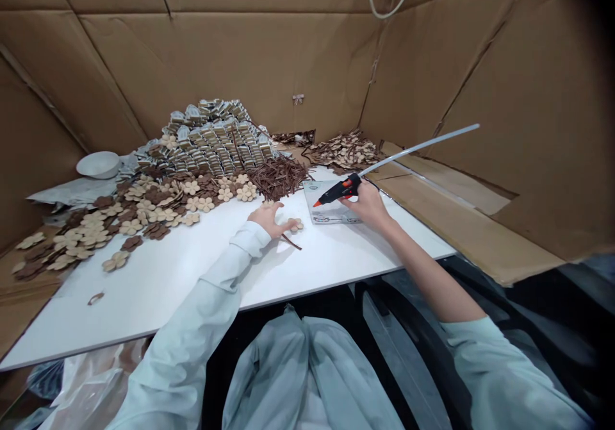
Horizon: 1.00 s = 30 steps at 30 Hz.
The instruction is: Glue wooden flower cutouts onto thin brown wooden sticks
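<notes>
A black hot glue gun (339,190) with an orange tip is gripped in my right hand (369,206). Its tip points left, over a grey printed sheet or board (331,215), and a long pale glue stick (423,144) sticks out of its back. My left hand (270,218) rests low over the white tabletop, thumb and fingers apart. Beside its thumb lie a small cream flower piece (296,225) and a thin brown strip (291,243). Just beyond the fingers is a pile of brown strips (278,177). Whether the fingertips touch a piece is unclear.
Cream and brown flower pieces (154,206) spread along the left; more (348,148) are heaped at the back right. Behind stands a tall stack of small wrapped bundles (216,141). A white bowl (98,165) sits far left. Cardboard walls (269,58) enclose the white table (192,263).
</notes>
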Tool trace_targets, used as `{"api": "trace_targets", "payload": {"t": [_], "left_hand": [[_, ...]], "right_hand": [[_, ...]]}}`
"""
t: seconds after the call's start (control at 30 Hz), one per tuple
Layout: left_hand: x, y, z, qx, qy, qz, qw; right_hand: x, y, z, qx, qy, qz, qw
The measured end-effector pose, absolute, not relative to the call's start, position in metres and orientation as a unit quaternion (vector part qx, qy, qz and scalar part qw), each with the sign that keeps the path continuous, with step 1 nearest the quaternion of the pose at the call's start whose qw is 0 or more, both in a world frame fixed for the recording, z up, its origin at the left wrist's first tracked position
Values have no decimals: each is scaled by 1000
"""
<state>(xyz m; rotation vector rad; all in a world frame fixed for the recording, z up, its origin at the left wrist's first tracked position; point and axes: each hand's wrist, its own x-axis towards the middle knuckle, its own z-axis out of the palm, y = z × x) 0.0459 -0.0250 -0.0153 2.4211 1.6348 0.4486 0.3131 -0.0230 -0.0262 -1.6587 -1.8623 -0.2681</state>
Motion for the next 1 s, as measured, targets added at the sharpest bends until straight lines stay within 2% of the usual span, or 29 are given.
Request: {"api": "trace_targets", "payload": {"t": [0.17,0.27,0.5,0.6,0.73,0.8,0.87,1.0], "left_hand": [[39,-16,9,727,490,370,307],[45,-13,22,686,428,416,415],[60,-2,24,662,385,434,475],[62,3,20,631,367,456,510],[61,8,12,585,336,480,561],[60,9,7,575,320,479,581],[59,10,3,575,307,471,594],[56,13,-1,574,326,470,586]], "right_hand": [[341,-19,-40,-675,-680,-67,277],[345,-16,-46,-705,-667,-46,238],[346,-33,-37,-761,-620,-51,186],[332,-61,-27,-816,-526,-61,232],[281,-86,-9,-719,-587,-38,370],[251,-80,3,-618,-656,28,431],[227,-64,12,-524,-709,122,456],[208,-24,15,-434,-730,370,377]]}}
